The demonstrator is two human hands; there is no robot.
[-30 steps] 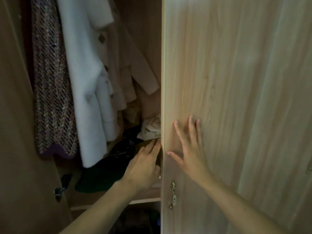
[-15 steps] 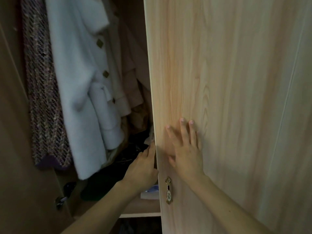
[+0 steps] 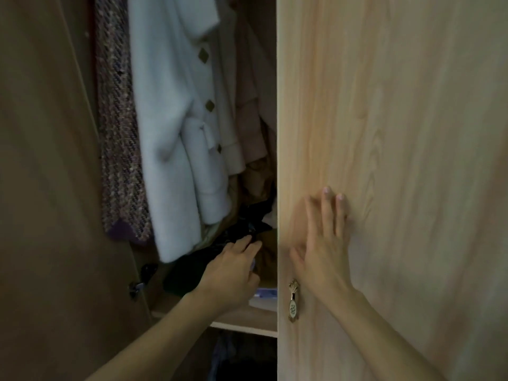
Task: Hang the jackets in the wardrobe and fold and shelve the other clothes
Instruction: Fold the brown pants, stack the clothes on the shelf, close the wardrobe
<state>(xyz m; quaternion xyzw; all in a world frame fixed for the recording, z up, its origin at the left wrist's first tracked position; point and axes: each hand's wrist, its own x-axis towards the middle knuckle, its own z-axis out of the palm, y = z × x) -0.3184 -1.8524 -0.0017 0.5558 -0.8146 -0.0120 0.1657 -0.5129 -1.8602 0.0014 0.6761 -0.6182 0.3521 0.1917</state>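
Observation:
A white coat [image 3: 176,119] with brown diamond buttons hangs in the wardrobe between a purple tweed jacket [image 3: 118,133] and beige coats [image 3: 250,105]. Dark clothes [image 3: 242,224] lie heaped on the wardrobe floor shelf [image 3: 247,320]. My left hand [image 3: 233,268] reaches into the gap, its straight fingertips touching the dark heap. Flat on the light wood right door [image 3: 384,133] lies my right hand [image 3: 324,237], fingers straight, just above the brass handle [image 3: 293,299].
The left door [image 3: 41,188] stands open, a metal hinge [image 3: 140,281] near its lower edge. A pale blue-and-white item [image 3: 264,296] lies on the shelf behind my left hand. Below the shelf is a dark compartment [image 3: 242,358].
The right door has swung left under my right hand, narrowing the gap. My left hand has moved deeper into the wardrobe, off the door edge and onto the dark clothes.

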